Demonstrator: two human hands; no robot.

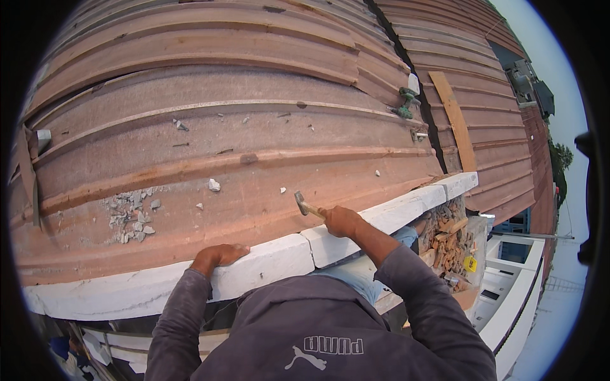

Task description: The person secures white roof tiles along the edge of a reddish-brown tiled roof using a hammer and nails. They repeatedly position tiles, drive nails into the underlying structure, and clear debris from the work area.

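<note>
My right hand (343,222) is closed round the wooden handle of a small hammer (311,208). The hammer's metal head is lifted over the reddish metal roof, just beyond the white ledge (273,260). Further left, my left hand (230,254) lies on the far side of that ledge, fingers pointing right and holding no tool. A joint splits the ledge between my two hands. Small white chips and a larger white lump (214,185) lie on the ribbed roof sheet (254,184) ahead of them.
Grey rubble (136,216) is scattered at the left. A green power drill (405,105) sits at the upper right, near a wooden plank (452,120) and a dark gap between roof sections. Broken bricks (448,238) and a yellow object (470,263) lie below the ledge at right.
</note>
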